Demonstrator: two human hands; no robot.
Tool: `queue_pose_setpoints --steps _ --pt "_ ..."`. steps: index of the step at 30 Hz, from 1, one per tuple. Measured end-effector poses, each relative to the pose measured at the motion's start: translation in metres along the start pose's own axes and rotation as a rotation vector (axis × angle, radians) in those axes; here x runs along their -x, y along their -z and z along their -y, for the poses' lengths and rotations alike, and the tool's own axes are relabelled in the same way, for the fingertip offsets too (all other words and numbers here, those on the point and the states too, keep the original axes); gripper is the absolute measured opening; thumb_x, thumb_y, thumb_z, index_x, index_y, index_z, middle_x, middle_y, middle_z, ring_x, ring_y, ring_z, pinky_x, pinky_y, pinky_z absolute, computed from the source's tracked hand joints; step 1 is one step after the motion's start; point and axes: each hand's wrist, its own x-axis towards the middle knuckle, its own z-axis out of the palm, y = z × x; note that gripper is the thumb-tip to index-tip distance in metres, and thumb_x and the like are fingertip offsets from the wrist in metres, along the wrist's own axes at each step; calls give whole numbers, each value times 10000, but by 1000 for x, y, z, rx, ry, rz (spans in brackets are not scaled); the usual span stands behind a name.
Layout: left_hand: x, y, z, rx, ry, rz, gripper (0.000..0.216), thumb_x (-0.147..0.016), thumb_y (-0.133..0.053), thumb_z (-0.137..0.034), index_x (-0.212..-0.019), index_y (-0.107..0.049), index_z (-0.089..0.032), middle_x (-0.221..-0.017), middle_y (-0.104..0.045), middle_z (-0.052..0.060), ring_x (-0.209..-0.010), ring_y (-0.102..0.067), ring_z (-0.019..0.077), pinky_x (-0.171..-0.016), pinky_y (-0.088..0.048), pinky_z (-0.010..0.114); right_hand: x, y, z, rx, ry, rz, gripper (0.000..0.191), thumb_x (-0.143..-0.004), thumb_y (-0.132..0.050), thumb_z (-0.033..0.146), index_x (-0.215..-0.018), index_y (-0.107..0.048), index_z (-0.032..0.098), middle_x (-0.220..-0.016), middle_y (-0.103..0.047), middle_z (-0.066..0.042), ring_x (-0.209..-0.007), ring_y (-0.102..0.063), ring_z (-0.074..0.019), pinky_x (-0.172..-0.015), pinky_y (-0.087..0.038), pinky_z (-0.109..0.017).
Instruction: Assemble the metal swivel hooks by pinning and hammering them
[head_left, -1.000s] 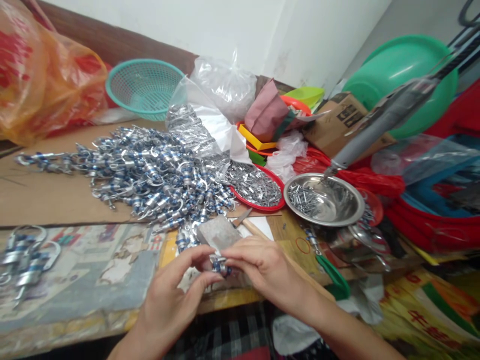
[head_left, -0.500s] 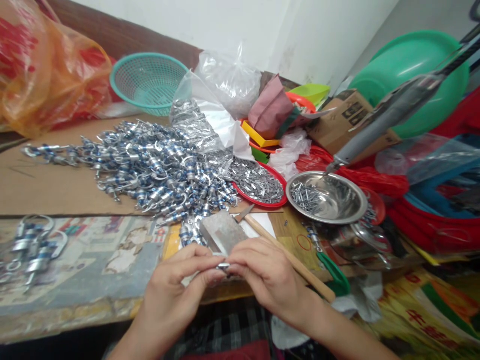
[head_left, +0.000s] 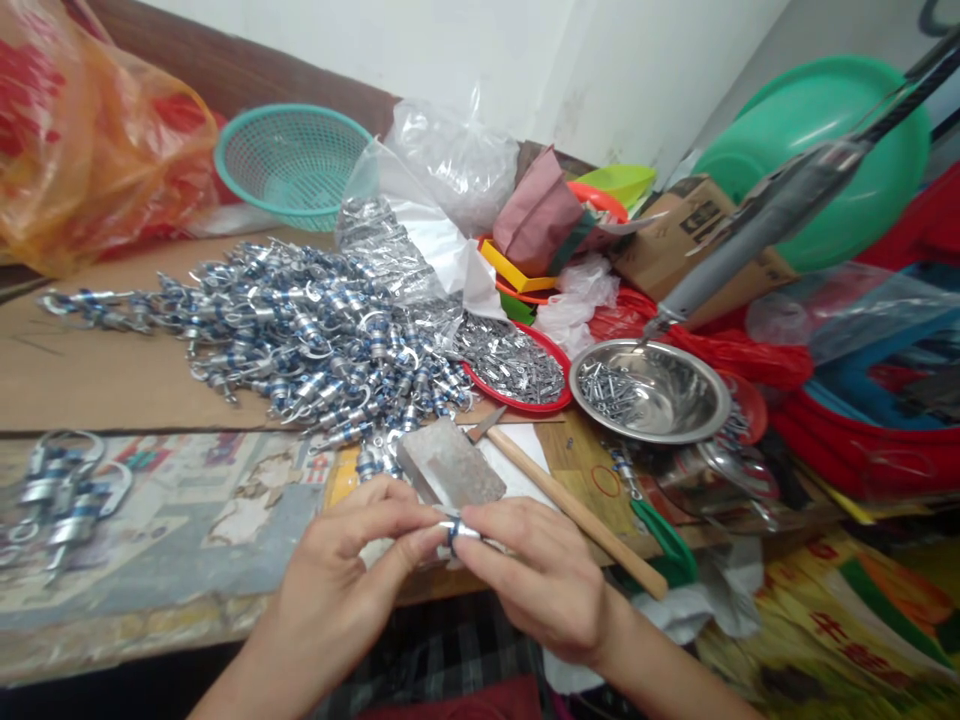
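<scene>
My left hand [head_left: 341, 580] and my right hand [head_left: 536, 575] meet at the table's near edge. Both pinch one small silver clip with a blue band [head_left: 457, 530] between their fingertips. Just beyond the fingers lies a grey metal block [head_left: 450, 465]. A hammer with a wooden handle [head_left: 577, 515] slants away to the right of the block. A big heap of the same silver and blue clips [head_left: 300, 335] spreads over the cardboard behind.
A red tray of small metal parts [head_left: 517, 365] and a steel bowl of screws [head_left: 649, 390] stand right of the heap. A grey power screwdriver [head_left: 757, 215] hangs over the bowl. A few finished clips [head_left: 64, 490] lie at far left. A teal basket [head_left: 292, 165] and bags crowd the back.
Both hands have drawn slightly toward me and lower, still pinching the clip. More of the hammer handle now shows beside my right hand.
</scene>
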Motion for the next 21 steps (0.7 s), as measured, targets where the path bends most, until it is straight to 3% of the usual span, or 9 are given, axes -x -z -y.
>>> queue_pose_setpoints --steps 3,6,10,14,16,18,21 --pt "0 0 0 21 15 -19 137 -732 -631 -224 -680 -752 -260 -789 -704 20 -766 -645 165 -707 -486 215 -1 -3 1 -82 -110 -65 189 -810 -547 47 -931 -673 119 -886 -702 -126 -789 -659 -170 -652 -555 -274" --pt "5 -4 3 113 176 -43 107 -708 -663 -267 -745 -763 -273 -822 -754 14 -786 -674 184 -747 -513 241 -2 -8 3 -275 -304 -152 128 -753 -648 74 -859 -711 110 -821 -705 -126 -721 -671 -153 -636 -555 -233" --pt "10 -15 9 381 375 -150 435 -558 -780 -282 -987 -710 -278 -894 -765 -7 -808 -695 203 -720 -557 252 -5 -13 5 -453 -592 -212 97 -678 -729 111 -772 -740 134 -728 -713 -82 -666 -670 -144 -616 -540 -206" --pt "5 -17 16 432 441 -180 468 -570 -773 -311 -1018 -689 -204 -863 -764 23 -771 -697 203 -711 -565 258 -18 -7 -23 -525 -674 49 59 -698 -722 191 -741 -745 158 -711 -718 -45 -662 -669 -137 -616 -530 -202" --pt "0 -15 19 441 478 -156 465 -591 -760 -343 -1013 -681 -165 -818 -760 42 -746 -694 204 -706 -561 263 -30 -3 -57 -273 -687 152 95 -772 -654 220 -785 -738 177 -782 -724 -30 -734 -668 -131 -686 -522 -203" --pt "-5 -14 20 492 518 -111 515 -606 -754 -354 -1067 -644 -154 -811 -750 44 -756 -689 201 -709 -551 264 -42 -1 -100 281 -769 185 215 -877 -502 198 -954 -702 213 -991 -701 -29 -911 -639 -124 -810 -483 -209" --pt "-9 -13 17 582 548 -56 636 -627 -748 -338 -1202 -527 -180 -801 -723 18 -765 -680 187 -706 -535 257 -55 -6 -159 493 -848 285 276 -836 -501 117 -1057 -658 166 -1069 -662 -117 -1039 -590 -227 -871 -448 -315"
